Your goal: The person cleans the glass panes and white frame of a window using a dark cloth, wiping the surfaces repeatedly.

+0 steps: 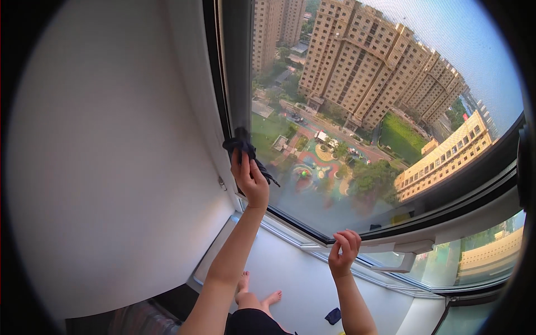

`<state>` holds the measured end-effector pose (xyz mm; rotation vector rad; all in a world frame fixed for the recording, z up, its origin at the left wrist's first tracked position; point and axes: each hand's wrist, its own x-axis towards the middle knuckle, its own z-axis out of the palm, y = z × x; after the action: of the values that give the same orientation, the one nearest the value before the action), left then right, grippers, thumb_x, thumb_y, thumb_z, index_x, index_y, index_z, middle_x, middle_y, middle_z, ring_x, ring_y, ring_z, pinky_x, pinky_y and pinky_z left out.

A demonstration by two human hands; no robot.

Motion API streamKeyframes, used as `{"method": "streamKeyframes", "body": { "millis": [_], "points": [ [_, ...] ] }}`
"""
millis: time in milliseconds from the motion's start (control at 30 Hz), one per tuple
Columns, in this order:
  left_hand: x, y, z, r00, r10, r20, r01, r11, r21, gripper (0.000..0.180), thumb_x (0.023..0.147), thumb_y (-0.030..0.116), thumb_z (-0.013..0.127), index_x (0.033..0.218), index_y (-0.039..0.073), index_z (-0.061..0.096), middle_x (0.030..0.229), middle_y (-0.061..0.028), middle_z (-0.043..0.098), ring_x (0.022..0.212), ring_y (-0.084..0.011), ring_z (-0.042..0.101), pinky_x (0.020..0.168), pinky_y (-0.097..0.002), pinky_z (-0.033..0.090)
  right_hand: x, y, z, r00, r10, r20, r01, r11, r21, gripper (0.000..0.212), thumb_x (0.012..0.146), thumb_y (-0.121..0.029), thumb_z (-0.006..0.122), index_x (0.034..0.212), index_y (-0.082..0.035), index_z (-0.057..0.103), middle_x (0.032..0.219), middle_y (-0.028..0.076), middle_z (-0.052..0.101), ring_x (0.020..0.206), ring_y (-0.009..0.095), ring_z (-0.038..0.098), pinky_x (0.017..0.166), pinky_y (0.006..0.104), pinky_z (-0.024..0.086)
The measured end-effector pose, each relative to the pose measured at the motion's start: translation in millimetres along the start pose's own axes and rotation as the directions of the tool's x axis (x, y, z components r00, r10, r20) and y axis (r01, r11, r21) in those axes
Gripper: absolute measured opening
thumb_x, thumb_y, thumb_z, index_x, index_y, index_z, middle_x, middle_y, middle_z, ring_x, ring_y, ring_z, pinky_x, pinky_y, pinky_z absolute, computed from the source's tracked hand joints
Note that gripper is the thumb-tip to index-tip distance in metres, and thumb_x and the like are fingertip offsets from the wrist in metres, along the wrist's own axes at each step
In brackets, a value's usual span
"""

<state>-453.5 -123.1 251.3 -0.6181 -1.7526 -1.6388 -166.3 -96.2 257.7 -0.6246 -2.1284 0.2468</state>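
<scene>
My left hand [251, 181] is raised, its fingers closed on a dark cloth [240, 144]. The bunched cloth presses against the left side of the window pane [329, 204], close to the black frame, and a loose end hangs to the right of my fingers. My right hand [344, 251] curls its fingers over the lower edge of the window sash [298, 228], left of a white window handle [406, 258]. Part of the pane near the bottom looks hazy.
A white wall [111, 156] rises on the left. Below the window is a white ledge [304, 273], with my bare feet on it and a small dark cloth [333, 316] to their right. Tall buildings [363, 67] and a colourful playground far below show through the pane.
</scene>
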Motion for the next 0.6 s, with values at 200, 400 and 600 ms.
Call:
{"method": "streamKeyframes", "body": {
  "millis": [200, 400, 600],
  "points": [
    [82, 27, 15, 0.939, 0.34, -0.049, -0.339, 0.94, 0.023, 0.027, 0.086, 0.004, 0.05, 0.112, 0.002, 0.057, 0.12, -0.0197, 0.051, 0.101, -0.0365, 0.048, 0.087, -0.0426, 0.038, 4, -29, 52, 0.998, 0.001, 0.059, -0.01, 0.99, 0.14, 0.028, 0.064, 0.009, 0.054, 0.086, -0.006, 0.061, 0.092, 0.007, 0.059, 0.092, 0.028, 0.053, 0.081, 0.036, 0.043],
    [-49, -109, -2, 0.969, 0.241, 0.058, -0.248, 0.941, 0.229, 0.025, 0.086, 0.006, 0.051, 0.11, 0.002, 0.055, 0.113, -0.0219, 0.051, 0.099, -0.0391, 0.048, 0.085, -0.0457, 0.04, -19, -21, 76, 0.992, 0.031, 0.123, -0.045, 0.993, 0.109, 0.027, 0.065, 0.008, 0.054, 0.086, -0.006, 0.061, 0.092, 0.007, 0.059, 0.093, 0.028, 0.053, 0.083, 0.036, 0.042],
    [-124, -159, 0, 0.997, 0.05, 0.06, -0.064, 0.963, 0.261, 0.027, 0.086, 0.006, 0.048, 0.112, 0.003, 0.043, 0.111, -0.0232, 0.045, 0.098, -0.0406, 0.045, 0.086, -0.0506, 0.037, -38, -15, 77, 0.984, 0.065, 0.166, -0.077, 0.995, 0.063, 0.025, 0.066, 0.009, 0.053, 0.086, -0.005, 0.06, 0.09, 0.008, 0.059, 0.093, 0.029, 0.053, 0.082, 0.0369, 0.044]
  ]
}}
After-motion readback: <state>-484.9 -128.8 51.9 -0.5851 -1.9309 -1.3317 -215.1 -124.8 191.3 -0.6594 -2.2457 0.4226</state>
